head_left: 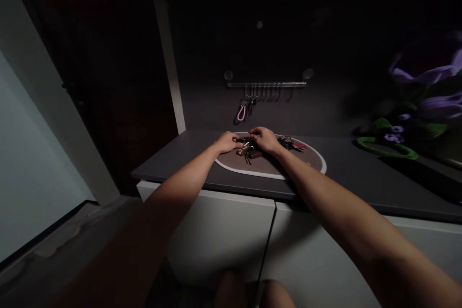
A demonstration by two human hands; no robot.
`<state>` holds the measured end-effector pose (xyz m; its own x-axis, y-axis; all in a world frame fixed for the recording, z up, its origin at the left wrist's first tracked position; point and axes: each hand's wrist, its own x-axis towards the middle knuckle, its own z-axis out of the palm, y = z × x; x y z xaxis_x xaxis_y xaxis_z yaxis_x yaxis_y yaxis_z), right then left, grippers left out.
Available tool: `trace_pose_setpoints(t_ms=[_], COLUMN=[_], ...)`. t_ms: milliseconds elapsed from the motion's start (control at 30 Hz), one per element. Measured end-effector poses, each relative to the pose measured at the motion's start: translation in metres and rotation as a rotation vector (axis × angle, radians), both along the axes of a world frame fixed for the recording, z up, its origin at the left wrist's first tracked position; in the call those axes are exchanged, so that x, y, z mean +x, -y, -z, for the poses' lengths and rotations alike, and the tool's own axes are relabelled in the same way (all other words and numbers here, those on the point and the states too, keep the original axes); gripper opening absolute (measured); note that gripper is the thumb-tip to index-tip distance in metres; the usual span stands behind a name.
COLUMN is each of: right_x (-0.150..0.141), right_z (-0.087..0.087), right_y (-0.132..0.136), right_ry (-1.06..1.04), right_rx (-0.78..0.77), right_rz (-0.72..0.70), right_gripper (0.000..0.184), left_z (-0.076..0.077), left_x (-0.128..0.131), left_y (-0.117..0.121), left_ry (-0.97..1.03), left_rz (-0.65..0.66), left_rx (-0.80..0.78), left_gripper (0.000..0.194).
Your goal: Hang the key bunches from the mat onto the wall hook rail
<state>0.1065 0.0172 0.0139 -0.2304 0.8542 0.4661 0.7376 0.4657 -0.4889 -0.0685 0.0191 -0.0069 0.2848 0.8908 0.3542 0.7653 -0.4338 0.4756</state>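
Over a brown oval mat (274, 168) with a white rim, both my hands are among small bunches of keys. My left hand (226, 142) has its fingers curled and its thumb beside gold-coloured keys (245, 148); a small dark piece shows at its fingertips. Just to the right, my right hand (266, 140) is bent with thumb and fingers close together, and what lies between them is too small to make out. Near it on the mat lies a dark reddish-brown tag or case (255, 154). Past the right wrist are more keys (287, 142) and a red piece (299, 145).
A clear rail (267, 85) with several hooks is fixed to the dark wall, holding a pink loop strap (241, 112). Purple flowers (426, 74) and a green ring (388, 149) stand at right on the grey counter (346, 178). White cabinet doors (224, 231) are below.
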Motion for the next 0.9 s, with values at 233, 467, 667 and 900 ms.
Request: trace_pose_setpoints(t_ms=[233, 467, 667, 900], right_x=[-0.0034, -0.0043, -0.0055, -0.0059], right_z=[0.0028, 0.0034, 0.0024, 0.0012], right_y=[-0.0075, -0.0101, -0.0093, -0.0083], right_ry=[0.049, 0.055, 0.066, 0.086], right_rx=[-0.033, -0.029, -0.013, -0.020], right_rz=[-0.002, -0.010, -0.006, -0.005], right_gripper=[0.020, 0.019, 0.019, 0.021], left_z=[-0.0045, -0.0026, -0.0038, -0.0027], left_x=[-0.0019, -0.0058, -0.0075, -0.0050], left_y=[0.0044, 0.0020, -0.0004, -0.0011], left_ry=[0.058, 0.040, -0.168, -0.360], left_rz=[-0.016, -0.039, 0.024, -0.022], left_rx=[-0.083, -0.027, 0.081, 0.208], left_gripper=[0.029, 0.022, 0.023, 0.024])
